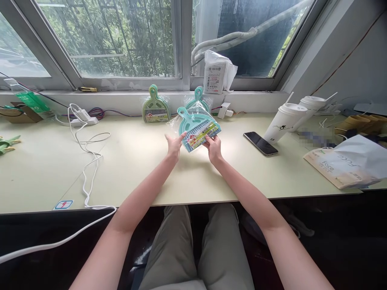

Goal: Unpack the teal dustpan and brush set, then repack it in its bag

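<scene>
Head view: we hold a teal dustpan pack (pixel 197 128) up off the table (pixel 45 169). Our right hand (pixel 214 147) pinches its lower right corner, thumb on the printed label and fingers curled behind the wrap. Our left hand (pixel 174 145) is spread flat, palm turned toward the grip, with its fingertips (pixel 182 137) at the pack's lower left edge; we cannot tell whether they press the wrap or only brush it. The pack tilts, its handle pointing up and away to the left of the grip, its bristles and label toward us. Beyond the grip a second teal pack (pixel 198 96) stands just behind the held one and is partly hidden by it. A green pack (pixel 155 108) leans on the wall under the sill, beyond and to the left of our left hand. Right of the grip a phone (pixel 260 143) lies flat on the table, near our right hand but apart from it, and past it two lidded cups (pixel 282 121) stand side by side. Farther right lies a paper bag (pixel 341 167). Well left of the grip a white cable (pixel 87 161) snakes over the table and off its near edge. Above the grip a white pouch (pixel 216 72) sits on the sill.
</scene>
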The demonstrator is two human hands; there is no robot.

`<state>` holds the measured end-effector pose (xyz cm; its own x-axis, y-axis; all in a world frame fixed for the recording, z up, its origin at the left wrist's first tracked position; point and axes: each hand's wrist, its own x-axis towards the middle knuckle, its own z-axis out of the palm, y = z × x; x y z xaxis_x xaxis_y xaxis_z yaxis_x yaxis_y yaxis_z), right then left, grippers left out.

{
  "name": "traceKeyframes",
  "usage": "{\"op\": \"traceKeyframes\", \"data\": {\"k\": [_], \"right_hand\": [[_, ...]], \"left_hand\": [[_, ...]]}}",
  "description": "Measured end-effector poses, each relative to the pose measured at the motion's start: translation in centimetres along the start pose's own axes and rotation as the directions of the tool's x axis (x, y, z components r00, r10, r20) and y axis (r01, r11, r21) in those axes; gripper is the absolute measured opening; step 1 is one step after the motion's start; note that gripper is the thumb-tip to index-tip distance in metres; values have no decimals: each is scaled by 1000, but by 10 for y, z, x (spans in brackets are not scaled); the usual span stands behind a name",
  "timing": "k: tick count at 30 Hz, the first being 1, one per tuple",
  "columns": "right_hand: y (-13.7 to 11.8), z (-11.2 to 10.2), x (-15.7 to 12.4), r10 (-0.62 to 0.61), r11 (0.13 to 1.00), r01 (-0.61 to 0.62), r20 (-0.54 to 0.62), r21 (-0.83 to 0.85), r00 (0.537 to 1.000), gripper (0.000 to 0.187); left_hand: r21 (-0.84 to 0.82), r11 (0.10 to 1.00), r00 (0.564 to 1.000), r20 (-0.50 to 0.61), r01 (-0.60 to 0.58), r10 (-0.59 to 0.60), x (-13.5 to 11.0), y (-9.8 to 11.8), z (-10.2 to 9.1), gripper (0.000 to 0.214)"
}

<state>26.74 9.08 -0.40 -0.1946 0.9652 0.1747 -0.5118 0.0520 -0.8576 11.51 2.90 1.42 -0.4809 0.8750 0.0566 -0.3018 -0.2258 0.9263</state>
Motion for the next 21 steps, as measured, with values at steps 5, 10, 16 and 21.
{"op": "traceKeyframes", "data": {"k": [5,10,16,21], "right_hand": [[1,0,-1,-14,1000,14,-20,-8,1000,34],[1,-1,1,18,999,-18,-6,-37,1000,36],[-5,-1,2,82,997,-82,188,-5,979,51],[-7,1,0,78,997,-77,136,-11,988,54]], "left_hand": [[-104,989,965,251,107,-78,-8,-7,9,55],[-104,994,980,198,34,-13,-11,-16,12,62],[-49,994,982,156,-99,105,-8,-16,7,64],[12,987,972,175,-159,154,-8,-22,7,65]]}}
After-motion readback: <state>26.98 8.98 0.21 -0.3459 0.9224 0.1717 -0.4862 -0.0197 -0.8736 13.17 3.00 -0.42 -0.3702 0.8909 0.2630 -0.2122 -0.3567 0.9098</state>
